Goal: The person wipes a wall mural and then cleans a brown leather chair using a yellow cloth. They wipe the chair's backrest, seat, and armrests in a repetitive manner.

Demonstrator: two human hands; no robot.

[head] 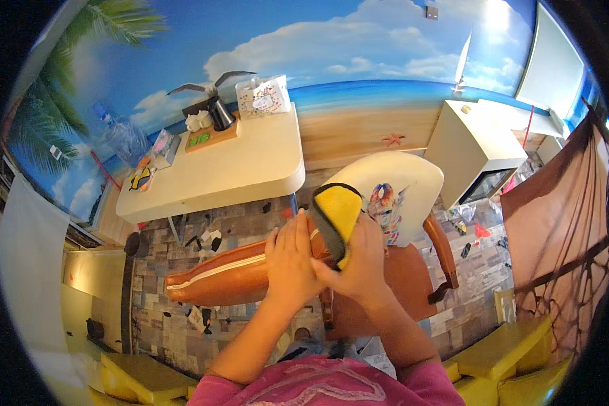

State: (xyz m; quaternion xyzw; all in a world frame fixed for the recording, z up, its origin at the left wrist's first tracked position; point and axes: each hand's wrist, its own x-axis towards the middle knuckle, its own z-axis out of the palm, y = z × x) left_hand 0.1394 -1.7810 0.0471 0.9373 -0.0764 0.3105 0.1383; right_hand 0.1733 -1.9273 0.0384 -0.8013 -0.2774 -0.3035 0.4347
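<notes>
A yellow-and-grey cloth (pixel 339 210) with dark edging is in my right hand (pixel 366 256), folded up above the fingers. My left hand (pixel 290 266) lies across a long brown leather-like cushion (pixel 215 276) with a pale zip or piping along it. Its fingers are nearly straight and close together; whether they grip the cushion is hidden. The two hands meet at the thumbs. Just beyond them stands a chair with a cream backrest (pixel 416 175) bearing a painted animal head. Below it are the brown seat (pixel 408 292) and a curved brown armrest (pixel 439 243).
A cream table (pixel 243 162) at the far left bears a kettle (pixel 221 114), a paper bag (pixel 264 99) and a second yellow-and-grey cloth (pixel 141 178). Litter lies over the wood-patterned floor (pixel 243 233). A white cabinet (pixel 469 144) and brown netting (pixel 558 213) stand to the right.
</notes>
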